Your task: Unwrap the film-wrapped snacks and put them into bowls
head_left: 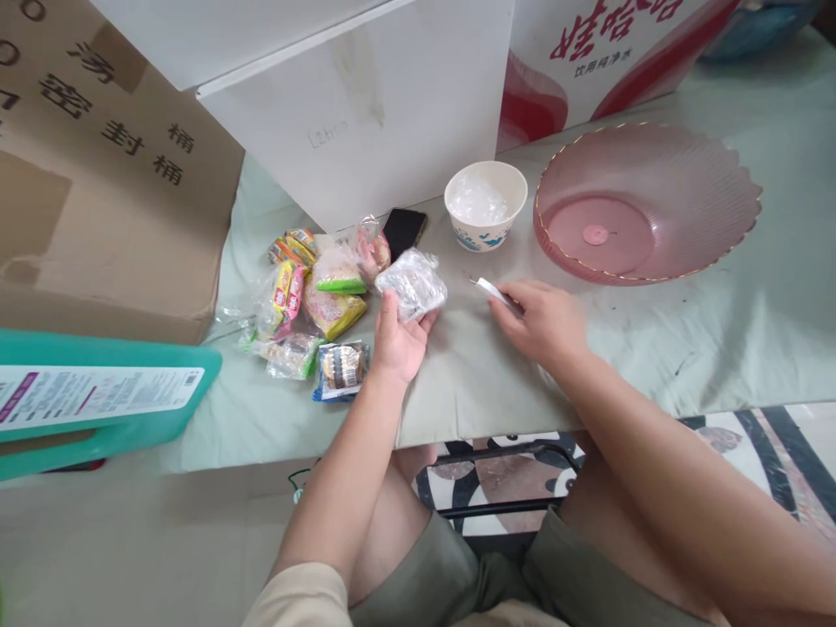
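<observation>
A crumpled clear plastic-wrapped bundle (414, 284) rests in my left hand (400, 348), its fingers curled under and around it; what lies inside the wrap is unclear. My right hand (549, 324) is closed on a slim white-handled tool (491, 289), whose thin metal tip points left toward the bundle, apart from it. Left of my left hand lies a pile of packaged snacks (334, 312) in clear and coloured wrappers. Nearest my left wrist is a blue-edged snack packet (342, 369). Beyond both hands stands a paper bowl (484, 233) holding crumpled clear plastic.
A pink scalloped bowl (705, 200) with a gold rim stands at right. Behind the snacks lies a black phone (405, 230). White boxes (392, 113) line the back; a cardboard box (131, 226) and a teal jug (202, 370) stand at left. A pale green cloth covers the table.
</observation>
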Demonstrator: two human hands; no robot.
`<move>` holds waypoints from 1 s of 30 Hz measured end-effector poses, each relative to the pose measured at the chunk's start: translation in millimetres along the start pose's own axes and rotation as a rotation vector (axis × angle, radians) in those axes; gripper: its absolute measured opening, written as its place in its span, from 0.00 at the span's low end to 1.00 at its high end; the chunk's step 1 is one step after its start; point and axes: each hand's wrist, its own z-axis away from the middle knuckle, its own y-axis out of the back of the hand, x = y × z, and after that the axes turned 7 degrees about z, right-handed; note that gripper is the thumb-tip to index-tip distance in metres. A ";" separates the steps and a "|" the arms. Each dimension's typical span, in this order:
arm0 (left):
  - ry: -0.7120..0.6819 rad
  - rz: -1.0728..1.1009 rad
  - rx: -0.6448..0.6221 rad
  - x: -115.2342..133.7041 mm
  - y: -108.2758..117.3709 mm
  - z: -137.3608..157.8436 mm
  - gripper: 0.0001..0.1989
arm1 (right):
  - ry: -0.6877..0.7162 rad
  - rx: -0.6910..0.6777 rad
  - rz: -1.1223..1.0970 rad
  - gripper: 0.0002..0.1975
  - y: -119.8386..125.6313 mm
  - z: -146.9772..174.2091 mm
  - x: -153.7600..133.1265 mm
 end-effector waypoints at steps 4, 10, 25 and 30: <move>0.009 -0.049 -0.095 -0.6 -2.7 8.8 0.38 | 0.000 0.015 0.151 0.14 -1.0 -3.0 12.3; 0.117 -0.054 -0.188 6.1 -5.5 16.7 0.33 | 0.296 0.201 -0.086 0.16 -3.8 2.1 4.6; 0.233 -0.109 -0.289 -0.7 -4.6 11.2 0.39 | 0.470 0.126 -0.445 0.10 -12.3 5.4 -5.3; 0.189 -0.127 -0.234 -1.7 -5.4 13.4 0.38 | 0.403 0.169 -0.499 0.07 -10.6 2.8 -6.5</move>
